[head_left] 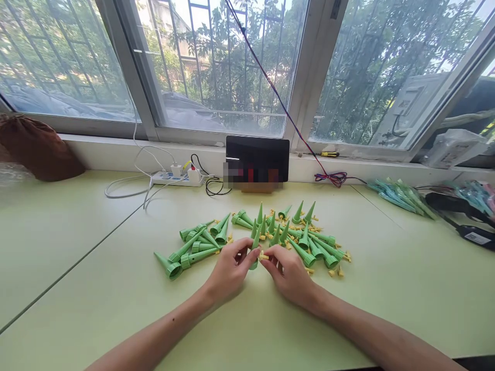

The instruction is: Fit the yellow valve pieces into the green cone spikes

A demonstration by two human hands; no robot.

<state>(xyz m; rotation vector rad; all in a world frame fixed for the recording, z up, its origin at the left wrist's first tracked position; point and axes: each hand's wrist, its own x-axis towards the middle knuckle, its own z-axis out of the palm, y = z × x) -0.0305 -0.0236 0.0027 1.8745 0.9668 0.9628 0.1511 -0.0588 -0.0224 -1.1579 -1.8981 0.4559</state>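
Observation:
My left hand (231, 264) grips a green plastic cone spike (256, 240), its tip pointing up. Between the fingertips of my right hand (289, 270) is a small yellow valve (264, 255), close against the side of that spike; whether the two touch, I cannot tell. More green cone spikes (197, 246) lie in a pile left of my hands. Beyond and to the right, others stand or lie on the table, among them a standing spike (310, 212). Small yellow valves (340, 271) are scattered among them.
A dark tablet (257, 161) stands against the window sill behind the pile. To its left sits a white power strip (178, 178) with plugged cables. Bagged green and blue pieces (400, 196) and a black strap (460, 214) lie at the right. A brown bag (36, 147) rests far left.

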